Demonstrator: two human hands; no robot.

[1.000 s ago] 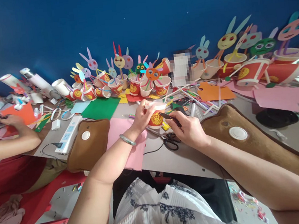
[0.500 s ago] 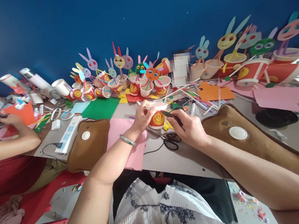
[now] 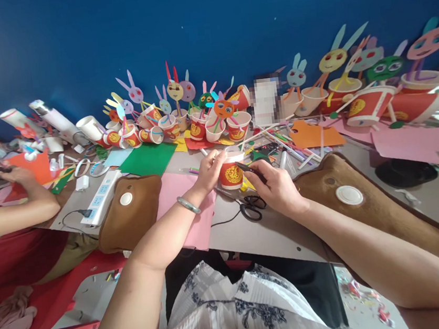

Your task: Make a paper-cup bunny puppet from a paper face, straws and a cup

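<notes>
A red and white paper cup with a gold emblem stands upright in front of me. My left hand is closed on its left side, with fingers at the rim. From the right, my right hand grips a slim black pointed tool, perhaps a craft knife. Its tip is at the cup's right side, below the rim; whether it touches or pierces the wall I cannot tell. Just below the cup lie black-handled scissors. A pink paper sheet lies beneath my left wrist.
Brown hot-water bags lie on both sides, with a white power strip at left. Behind are green paper, scattered pens and scraps, and several cups with paper rabbit figures. At left, another person's hands hold scissors.
The cup has turned a little, so more of its emblem faces me. My left thumb has moved back from the cup's front toward its left rim. My right hand has barely shifted.
</notes>
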